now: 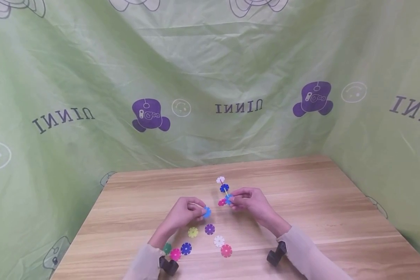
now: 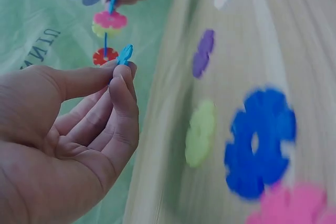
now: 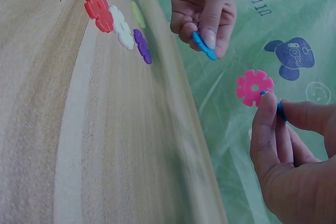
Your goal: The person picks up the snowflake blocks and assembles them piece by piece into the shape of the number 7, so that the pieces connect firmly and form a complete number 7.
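My left hand (image 1: 186, 212) pinches a light blue notched plastic disc (image 1: 207, 212) between thumb and fingertips, a little above the table. My right hand (image 1: 251, 201) pinches another light blue disc (image 1: 228, 200), part of a chain of interlocked discs. In this chain a pink disc (image 1: 222, 202) sits beside the blue one, and a dark blue disc (image 1: 224, 188) and a white disc (image 1: 220, 179) lead away at the far end. A red disc (image 2: 104, 56) of the chain shows in the left wrist view. The two held blue pieces are apart.
Loose discs lie on the wooden table (image 1: 301, 241) nearer me: yellow (image 1: 193, 232), purple (image 1: 210, 229), white (image 1: 219, 241), coral red (image 1: 226, 251), dark blue (image 1: 186, 249), pink (image 1: 175, 254) and green (image 1: 167, 248), beside my left sleeve. A green printed cloth (image 1: 203, 140) hangs behind the table.
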Available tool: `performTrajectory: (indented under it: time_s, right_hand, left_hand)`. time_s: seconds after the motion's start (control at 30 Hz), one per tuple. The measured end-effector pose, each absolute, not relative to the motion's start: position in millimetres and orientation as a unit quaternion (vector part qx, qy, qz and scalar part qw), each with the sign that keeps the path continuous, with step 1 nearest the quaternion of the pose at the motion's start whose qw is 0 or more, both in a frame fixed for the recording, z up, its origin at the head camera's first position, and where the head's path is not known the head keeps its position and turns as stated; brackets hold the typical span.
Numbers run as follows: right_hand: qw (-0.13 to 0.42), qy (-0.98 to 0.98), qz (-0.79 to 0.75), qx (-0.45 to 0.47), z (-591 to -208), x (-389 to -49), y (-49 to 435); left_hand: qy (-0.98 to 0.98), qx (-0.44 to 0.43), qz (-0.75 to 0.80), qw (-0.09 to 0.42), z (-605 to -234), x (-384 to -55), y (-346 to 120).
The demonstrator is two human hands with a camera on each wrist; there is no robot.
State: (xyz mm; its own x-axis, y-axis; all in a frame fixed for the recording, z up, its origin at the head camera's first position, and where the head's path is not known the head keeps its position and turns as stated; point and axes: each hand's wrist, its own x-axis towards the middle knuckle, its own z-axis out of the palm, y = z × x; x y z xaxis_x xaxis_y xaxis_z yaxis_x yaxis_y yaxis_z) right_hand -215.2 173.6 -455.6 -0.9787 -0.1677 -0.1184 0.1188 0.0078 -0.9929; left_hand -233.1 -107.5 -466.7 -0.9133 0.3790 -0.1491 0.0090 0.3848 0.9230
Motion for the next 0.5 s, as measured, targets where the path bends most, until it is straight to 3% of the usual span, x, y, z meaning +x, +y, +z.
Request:
performTrajectory:
  time_s: [0.5]
  right_hand:
    - [0.098, 0.705, -0.702, -0.018, -454.3, -216.2, 175.2]
  left_hand:
    - [0.783, 0.103, 0.589, 0.169, -459.6, -232.7, -85.2]
